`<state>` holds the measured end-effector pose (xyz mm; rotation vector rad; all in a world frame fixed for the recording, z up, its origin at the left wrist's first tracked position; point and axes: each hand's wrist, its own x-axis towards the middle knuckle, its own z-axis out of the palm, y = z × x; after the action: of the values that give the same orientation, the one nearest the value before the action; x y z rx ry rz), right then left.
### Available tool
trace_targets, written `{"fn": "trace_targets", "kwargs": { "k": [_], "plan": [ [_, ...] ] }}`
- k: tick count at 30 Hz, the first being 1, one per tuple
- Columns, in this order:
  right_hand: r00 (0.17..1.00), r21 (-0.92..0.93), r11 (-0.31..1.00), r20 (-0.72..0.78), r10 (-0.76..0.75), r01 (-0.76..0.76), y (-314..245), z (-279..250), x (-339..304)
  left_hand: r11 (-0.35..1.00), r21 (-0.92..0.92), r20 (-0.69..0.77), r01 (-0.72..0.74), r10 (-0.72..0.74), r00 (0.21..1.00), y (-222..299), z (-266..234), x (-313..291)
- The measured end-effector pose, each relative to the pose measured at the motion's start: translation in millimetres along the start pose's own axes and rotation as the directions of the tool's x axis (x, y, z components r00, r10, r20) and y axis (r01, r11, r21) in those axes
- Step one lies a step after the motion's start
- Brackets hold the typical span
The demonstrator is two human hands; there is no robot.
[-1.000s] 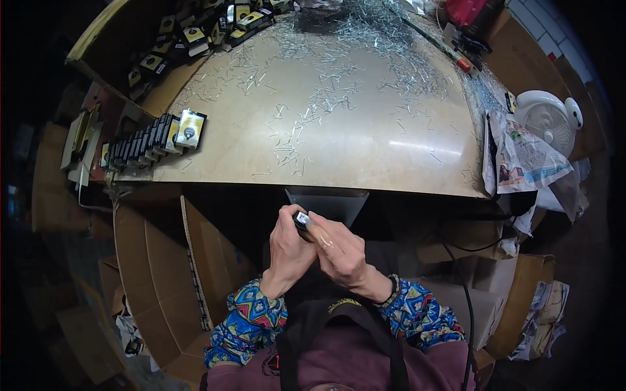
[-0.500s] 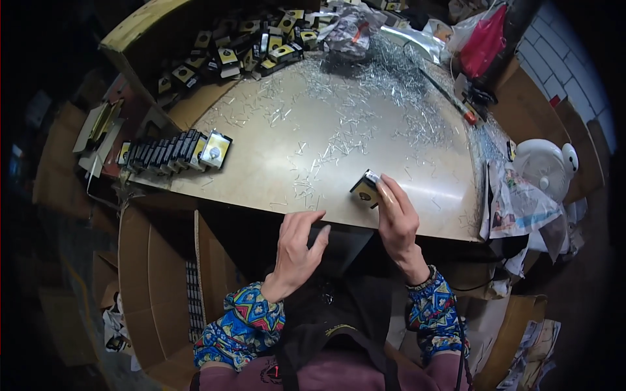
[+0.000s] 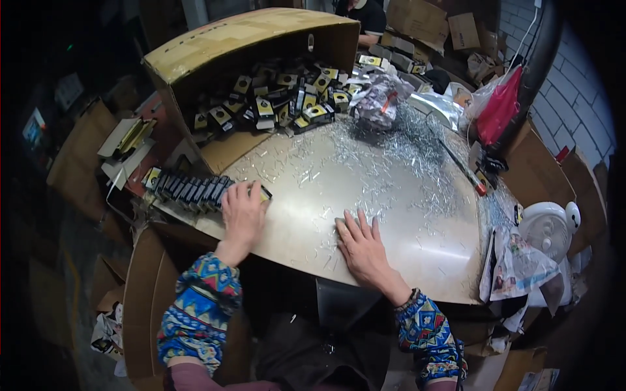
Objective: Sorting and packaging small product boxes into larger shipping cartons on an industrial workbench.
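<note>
Reaches with the left hand (image 3: pixel 244 212) to the end box (image 3: pixel 266 194) of a row of small black boxes (image 3: pixel 195 191) at the near left of the table (image 3: pixel 300 234). Bends the left fingers over that box, leaving only a corner and an edge in sight; cannot tell from above whether gripping it or merely touching. Stands the row tightly, leaning box against box, probably for mutual support and to save space along the edge. Spreads the right hand (image 3: pixel 366 253) wide and palm down at the near middle, holding nothing visible, perhaps as a prop during the reach to the left.

Has loose wire pieces (image 3: pixel 407 156) scattered around those right fingertips, thickening into a tangle farther off; would likely catch on anything slid across there. Offers at the far left a big carton (image 3: pixel 261 29) on its side, facing the table with its mouth, likely for easy access to the heap of black-and-yellow boxes (image 3: pixel 264 107) inside. Blocks the far middle with a crumpled bundle (image 3: pixel 381 101), the far right with a red-tipped rod (image 3: pixel 464 170). Crowds the right edge with newspaper (image 3: pixel 518 264) and a white fan (image 3: pixel 546 234), hemming in that side.
</note>
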<state>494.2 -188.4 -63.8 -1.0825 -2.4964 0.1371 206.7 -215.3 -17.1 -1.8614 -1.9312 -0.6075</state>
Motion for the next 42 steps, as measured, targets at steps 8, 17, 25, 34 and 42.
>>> {"fn": "trace_targets", "kwargs": {
  "k": [8,17,25,34,42],
  "plan": [
    [0.981,-0.226,0.955,-0.004,0.195,-0.19,109,-3,47,0.876,0.287,0.127,-0.387,0.366,0.922,-87,84,174],
    [0.929,-0.208,0.905,-0.081,0.361,-0.37,163,-46,-35,0.732,0.302,0.242,-0.611,0.561,0.792,-137,166,260],
    [0.917,-0.21,0.912,0.114,0.382,-0.354,127,-46,-24,0.78,0.285,0.392,-0.558,0.436,0.81,-126,85,238],
    [0.981,0.199,0.966,-0.059,0.183,-0.168,75,-49,-50,0.644,-0.673,0.385,0.363,-0.114,0.916,-21,-9,134],
    [0.953,0.418,0.874,-0.056,0.298,-0.249,79,-42,-59,-0.442,-0.364,0.912,0.82,0.008,0.409,25,-66,-89]
  ]
}}
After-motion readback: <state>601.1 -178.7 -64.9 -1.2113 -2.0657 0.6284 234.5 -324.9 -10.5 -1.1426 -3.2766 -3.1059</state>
